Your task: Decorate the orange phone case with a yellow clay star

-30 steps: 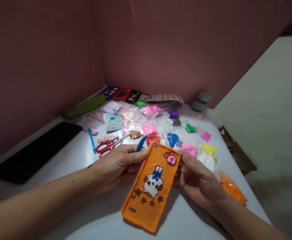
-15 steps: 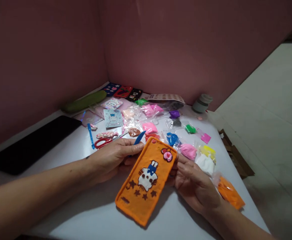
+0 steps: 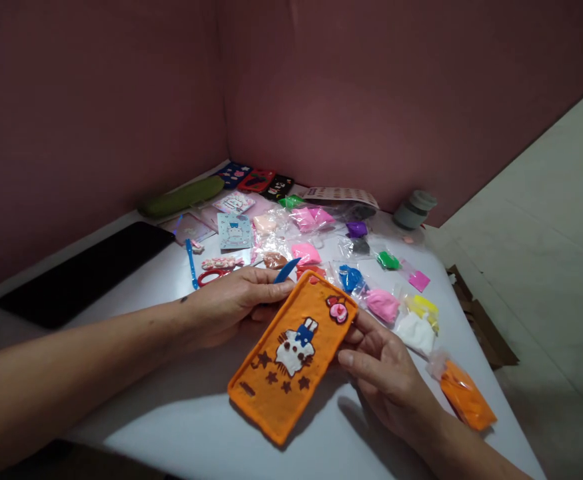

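Note:
My right hand (image 3: 388,373) grips an orange clay panel (image 3: 272,410) by its right edge, its fingers partly behind it and the thumb at the side. The rectangular panel has a raised rim and is tilted above the table. On it are a white cat figure in blue, upside down to me, brown stars and a pink-and-red ornament. My left hand (image 3: 238,300) is closed around a blue plastic modelling knife (image 3: 288,269), its blade pointing up and right. The left fingertips are by the panel's upper left edge; whether they also support it cannot be seen.
Several bags of coloured clay, one orange (image 3: 466,395), spread across the white table (image 3: 196,413). Around them are red-handled scissors (image 3: 212,277), a second blue tool (image 3: 191,264), a black slab (image 3: 88,270), a green pouch (image 3: 184,197) and a grey jar (image 3: 415,209). Pink walls stand behind.
My view has shifted, so the table's contents appear further right. My right thumb and fingers have shifted at the panel's edge. The left hand keeps its hold on the modelling knife.

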`<state>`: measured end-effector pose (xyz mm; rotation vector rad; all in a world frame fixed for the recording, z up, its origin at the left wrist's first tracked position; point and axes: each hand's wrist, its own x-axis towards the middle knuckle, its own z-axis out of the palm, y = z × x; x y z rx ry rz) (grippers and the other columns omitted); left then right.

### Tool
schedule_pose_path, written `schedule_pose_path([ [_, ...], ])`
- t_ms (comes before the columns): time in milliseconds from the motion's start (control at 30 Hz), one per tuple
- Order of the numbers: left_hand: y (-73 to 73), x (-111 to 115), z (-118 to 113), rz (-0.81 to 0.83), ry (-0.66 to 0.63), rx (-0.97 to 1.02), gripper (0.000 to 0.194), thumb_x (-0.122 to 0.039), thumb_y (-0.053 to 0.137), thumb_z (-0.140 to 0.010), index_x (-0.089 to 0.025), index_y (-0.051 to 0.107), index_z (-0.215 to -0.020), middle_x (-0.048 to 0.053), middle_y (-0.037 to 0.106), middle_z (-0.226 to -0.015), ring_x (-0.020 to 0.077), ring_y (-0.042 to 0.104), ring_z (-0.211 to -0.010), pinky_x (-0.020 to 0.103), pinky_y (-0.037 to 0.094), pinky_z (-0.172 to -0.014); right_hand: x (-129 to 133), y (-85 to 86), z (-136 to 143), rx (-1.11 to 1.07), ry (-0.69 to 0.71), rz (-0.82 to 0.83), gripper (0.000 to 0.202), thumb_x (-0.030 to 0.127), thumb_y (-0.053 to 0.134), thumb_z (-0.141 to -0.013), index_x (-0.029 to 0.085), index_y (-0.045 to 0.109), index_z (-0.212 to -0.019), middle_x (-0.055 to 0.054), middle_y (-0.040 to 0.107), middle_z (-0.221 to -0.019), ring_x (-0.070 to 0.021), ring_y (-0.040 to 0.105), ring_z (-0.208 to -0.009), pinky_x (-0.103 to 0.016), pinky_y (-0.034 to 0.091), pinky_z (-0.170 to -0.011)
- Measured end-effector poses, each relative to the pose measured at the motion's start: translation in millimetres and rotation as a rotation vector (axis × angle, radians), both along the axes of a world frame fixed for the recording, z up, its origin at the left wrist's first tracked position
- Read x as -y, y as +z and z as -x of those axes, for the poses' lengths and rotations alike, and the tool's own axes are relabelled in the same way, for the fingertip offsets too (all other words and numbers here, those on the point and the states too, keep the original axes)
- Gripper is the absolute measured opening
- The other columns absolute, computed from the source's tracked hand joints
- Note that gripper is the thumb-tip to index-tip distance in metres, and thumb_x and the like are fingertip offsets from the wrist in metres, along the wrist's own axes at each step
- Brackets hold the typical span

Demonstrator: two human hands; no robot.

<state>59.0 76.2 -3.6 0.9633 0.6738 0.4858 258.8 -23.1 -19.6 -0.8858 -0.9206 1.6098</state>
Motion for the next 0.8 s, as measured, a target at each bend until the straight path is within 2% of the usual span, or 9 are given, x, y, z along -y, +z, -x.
schedule_pose_path([
  [100,-0.8,0.8,1.2,-0.007,-0.014,-0.003,0.028,-0.037,0.071,-0.084,-0.013,0.06,-0.074,-0.007,0.034,-0.053,0.0062,0.02,-0.048,0.02,0.017,-0.046,0.0,-0.6,-1.5,0.007,-0.008,-0.012,0.046,0.015,0.074,-0.076,0.023,0.063,-0.12,-0.008,0.076,-0.107,-0.0232,0.071,-0.096,-0.039,0.053,-0.088],
  [233,-2.9,-0.5,1.4,-0.019,-0.012,-0.003,0.031,-0.038,0.072,-0.081,-0.014,0.056,-0.069,-0.008,0.033,-0.052,0.006,0.018,-0.047,0.02,0.013,-0.044,-1.2,0.4,-5.4,0.004,-0.016,0.004,0.042,0.015,0.073,-0.075,0.02,0.063,-0.116,-0.009,0.078,-0.095,-0.02,0.073,-0.076,-0.032,0.057,-0.068],
  [300,-3.9,-1.4,1.1,-0.021,-0.013,-0.005,0.03,-0.038,0.073,-0.08,-0.014,0.057,-0.07,-0.008,0.033,-0.052,0.0058,0.018,-0.046,0.02,0.012,-0.043,-1.7,1.3,-5.8,0.001,-0.023,0.011,0.04,0.015,0.072,-0.075,0.019,0.063,-0.113,-0.009,0.077,-0.093,-0.0197,0.073,-0.075,-0.03,0.057,-0.063],
  [600,3.4,3.1,0.7,-0.055,0.0,0.017,0.028,-0.034,0.076,-0.077,-0.013,0.06,-0.069,-0.006,0.037,-0.053,0.0054,0.023,-0.048,0.019,0.017,-0.046,4.7,2.0,1.8,0.009,-0.009,-0.031,0.044,0.014,0.074,-0.074,0.022,0.063,-0.116,-0.004,0.075,-0.09,-0.0213,0.072,-0.082,-0.035,0.058,-0.075],
  [800,2.8,0.5,1.7,-0.097,-0.016,0.026,0.03,-0.035,0.075,-0.078,-0.014,0.059,-0.066,-0.006,0.034,-0.051,0.006,0.024,-0.047,0.021,0.016,-0.046,7.2,-0.1,2.1,0.03,0.007,-0.04,0.048,0.015,0.074,-0.075,0.023,0.06,-0.12,-0.004,0.074,-0.089,-0.0209,0.071,-0.076,-0.033,0.059,-0.066],
])
